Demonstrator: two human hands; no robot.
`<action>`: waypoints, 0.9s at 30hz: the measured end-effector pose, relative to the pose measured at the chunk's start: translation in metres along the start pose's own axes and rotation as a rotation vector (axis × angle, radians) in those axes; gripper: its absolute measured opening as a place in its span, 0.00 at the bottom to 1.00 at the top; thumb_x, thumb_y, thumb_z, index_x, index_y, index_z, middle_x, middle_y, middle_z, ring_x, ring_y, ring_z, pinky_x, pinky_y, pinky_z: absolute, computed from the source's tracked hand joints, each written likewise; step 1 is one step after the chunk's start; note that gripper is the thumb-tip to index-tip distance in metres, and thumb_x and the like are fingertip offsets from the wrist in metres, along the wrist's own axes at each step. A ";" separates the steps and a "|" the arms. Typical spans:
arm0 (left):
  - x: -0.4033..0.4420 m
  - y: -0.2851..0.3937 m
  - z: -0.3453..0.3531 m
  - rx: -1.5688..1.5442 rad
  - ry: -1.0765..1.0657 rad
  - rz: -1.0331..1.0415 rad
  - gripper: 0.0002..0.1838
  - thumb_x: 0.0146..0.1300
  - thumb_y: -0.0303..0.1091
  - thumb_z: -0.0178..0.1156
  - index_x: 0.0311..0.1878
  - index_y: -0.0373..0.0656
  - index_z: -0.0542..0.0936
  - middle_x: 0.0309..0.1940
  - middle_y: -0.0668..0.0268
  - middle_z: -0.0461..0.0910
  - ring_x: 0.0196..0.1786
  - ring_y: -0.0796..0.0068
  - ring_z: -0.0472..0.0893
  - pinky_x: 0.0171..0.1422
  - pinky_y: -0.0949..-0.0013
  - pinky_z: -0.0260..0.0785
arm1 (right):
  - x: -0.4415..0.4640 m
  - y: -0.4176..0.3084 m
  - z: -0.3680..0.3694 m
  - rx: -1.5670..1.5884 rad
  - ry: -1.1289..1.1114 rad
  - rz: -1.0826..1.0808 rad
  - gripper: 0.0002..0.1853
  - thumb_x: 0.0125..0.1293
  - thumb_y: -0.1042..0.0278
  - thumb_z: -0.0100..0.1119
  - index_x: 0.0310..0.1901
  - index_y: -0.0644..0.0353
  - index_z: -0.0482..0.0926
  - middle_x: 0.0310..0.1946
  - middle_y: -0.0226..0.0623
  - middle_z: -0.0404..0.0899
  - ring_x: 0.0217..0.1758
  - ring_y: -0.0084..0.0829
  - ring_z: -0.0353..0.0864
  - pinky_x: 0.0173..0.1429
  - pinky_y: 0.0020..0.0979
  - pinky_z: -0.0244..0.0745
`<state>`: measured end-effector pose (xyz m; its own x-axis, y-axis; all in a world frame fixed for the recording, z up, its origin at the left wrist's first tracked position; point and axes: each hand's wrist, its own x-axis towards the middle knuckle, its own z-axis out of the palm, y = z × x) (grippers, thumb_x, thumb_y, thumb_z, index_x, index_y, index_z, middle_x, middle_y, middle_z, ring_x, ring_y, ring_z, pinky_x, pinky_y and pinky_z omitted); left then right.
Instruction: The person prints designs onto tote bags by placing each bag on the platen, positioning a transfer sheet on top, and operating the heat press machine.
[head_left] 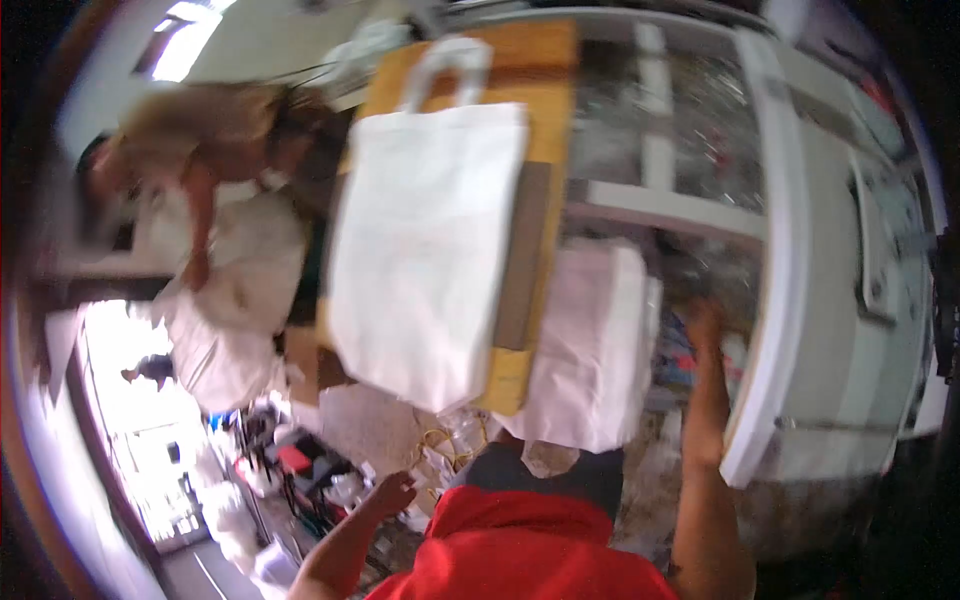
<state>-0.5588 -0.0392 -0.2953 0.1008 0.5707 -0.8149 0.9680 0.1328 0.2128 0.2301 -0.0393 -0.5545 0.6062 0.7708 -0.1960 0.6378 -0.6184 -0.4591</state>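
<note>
A white tote bag (425,240) with a loop handle lies flat on a yellow-brown board (540,110) in front of me. Beside the board, toward my right, is a stack of pale folded cloth bags (590,345). My left hand (393,493) hangs low, left of my red shirt, its fingers loosely extended and no object visible in it. My right hand (703,322) reaches down by the white frame, close to colourful plastic-looking items (678,368). Blur hides its fingers, so any hold on something cannot be made out.
A white frame (690,205) with crossbars holds clear plastic-like material. At left, another person (195,150) bends over large white sacks (235,270). Assorted clutter (300,460) covers the floor at lower left, near a bright doorway (130,400). A pale panel (840,370) stands at right.
</note>
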 end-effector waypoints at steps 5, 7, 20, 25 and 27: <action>0.007 0.188 0.001 0.256 -0.146 0.511 0.25 0.64 0.45 0.62 0.60 0.41 0.80 0.61 0.50 0.80 0.60 0.49 0.81 0.66 0.55 0.74 | -0.140 -0.077 -0.108 0.146 0.337 -0.053 0.13 0.60 0.78 0.63 0.48 0.62 0.79 0.42 0.49 0.81 0.49 0.54 0.80 0.54 0.50 0.73; 0.006 0.257 0.019 0.037 -0.060 0.869 0.24 0.69 0.39 0.59 0.65 0.43 0.75 0.62 0.50 0.78 0.67 0.49 0.76 0.72 0.55 0.70 | -0.202 -0.111 -0.138 0.082 0.379 -0.154 0.10 0.62 0.77 0.63 0.46 0.64 0.79 0.41 0.48 0.81 0.46 0.52 0.80 0.52 0.47 0.75; -0.017 0.372 -0.237 -0.250 0.173 0.855 0.09 0.72 0.29 0.62 0.51 0.39 0.83 0.42 0.61 0.88 0.44 0.74 0.86 0.51 0.66 0.79 | -0.220 -0.452 -0.326 0.432 0.145 -0.436 0.19 0.67 0.72 0.63 0.59 0.62 0.78 0.45 0.46 0.84 0.48 0.43 0.84 0.56 0.42 0.77; 0.092 0.338 -0.321 -0.533 0.568 0.853 0.10 0.66 0.29 0.64 0.50 0.40 0.81 0.34 0.59 0.87 0.37 0.68 0.87 0.44 0.65 0.77 | -0.161 -0.475 -0.280 0.339 0.522 -0.458 0.18 0.65 0.77 0.63 0.57 0.61 0.78 0.50 0.47 0.81 0.54 0.45 0.81 0.61 0.41 0.75; 0.128 0.339 -0.339 -0.512 0.666 0.833 0.11 0.65 0.30 0.64 0.48 0.39 0.82 0.33 0.58 0.87 0.37 0.66 0.87 0.46 0.63 0.78 | -0.143 -0.483 -0.244 0.303 0.562 -0.425 0.18 0.62 0.76 0.63 0.55 0.61 0.78 0.50 0.47 0.79 0.56 0.49 0.78 0.64 0.46 0.72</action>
<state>-0.2953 0.3534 -0.1447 0.3711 0.9245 0.0868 0.4401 -0.2574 0.8603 -0.0487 0.1121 -0.0928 0.5401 0.6890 0.4832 0.7609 -0.1545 -0.6302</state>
